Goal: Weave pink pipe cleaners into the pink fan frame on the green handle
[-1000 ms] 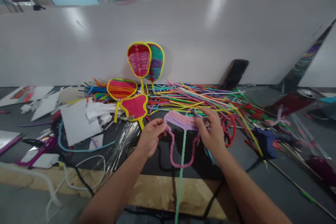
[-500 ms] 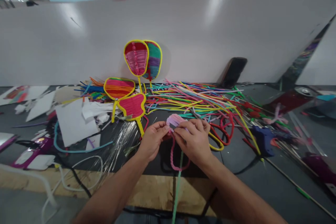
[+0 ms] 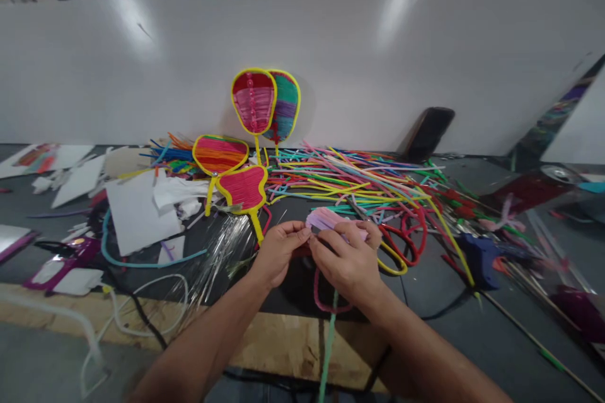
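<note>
Both hands are together at the table's front edge on a pink-and-lilac pipe-cleaner piece (image 3: 324, 218) made of strands laid side by side. My left hand (image 3: 278, 253) pinches its left end between thumb and forefinger. My right hand (image 3: 348, 258) is closed over its lower right part, fingertips close to the left thumb and hiding much of it. Below the right hand hangs a pink pipe-cleaner loop (image 3: 317, 295). A light green pipe cleaner (image 3: 327, 352) trails down past the table edge; where it joins is hidden.
Behind the hands lies a heap of coloured pipe cleaners (image 3: 331, 176). Yellow-rimmed fans (image 3: 243, 189) lie to the left, and others (image 3: 254, 101) lean on the white partition (image 3: 165, 75). Rightward are a phone (image 3: 429, 133), red-handled scissors (image 3: 416, 242) and a purple glue gun (image 3: 579, 312).
The view has shifted slightly, so most things sit a little further right. My right fingers have moved in closer to my left fingertips and cover more of the pipe-cleaner piece.
</note>
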A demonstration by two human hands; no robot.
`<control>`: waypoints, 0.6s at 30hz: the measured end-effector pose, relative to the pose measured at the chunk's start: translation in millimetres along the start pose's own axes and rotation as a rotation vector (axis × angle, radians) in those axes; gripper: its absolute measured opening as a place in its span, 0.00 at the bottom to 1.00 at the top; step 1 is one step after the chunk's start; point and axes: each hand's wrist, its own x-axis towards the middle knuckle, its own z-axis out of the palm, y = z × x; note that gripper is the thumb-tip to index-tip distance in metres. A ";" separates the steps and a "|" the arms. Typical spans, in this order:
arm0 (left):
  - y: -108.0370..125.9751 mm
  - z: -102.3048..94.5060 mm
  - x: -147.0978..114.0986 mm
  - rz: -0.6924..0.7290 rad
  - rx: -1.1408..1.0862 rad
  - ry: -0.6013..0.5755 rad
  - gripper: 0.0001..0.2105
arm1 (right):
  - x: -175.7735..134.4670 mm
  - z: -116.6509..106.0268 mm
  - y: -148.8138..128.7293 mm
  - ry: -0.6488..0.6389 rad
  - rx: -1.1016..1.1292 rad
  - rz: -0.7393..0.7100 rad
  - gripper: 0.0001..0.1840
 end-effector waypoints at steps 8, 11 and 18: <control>9.3 -1.2 1.4 0.001 0.002 0.017 0.16 | -1.6 2.2 8.0 -0.042 0.068 0.041 0.11; 7.8 -1.8 3.9 0.017 0.013 0.026 0.15 | -2.4 3.5 7.7 -0.057 0.077 0.072 0.12; 5.4 1.4 0.7 0.118 0.084 0.021 0.13 | -0.2 1.7 3.7 -0.027 0.070 0.136 0.08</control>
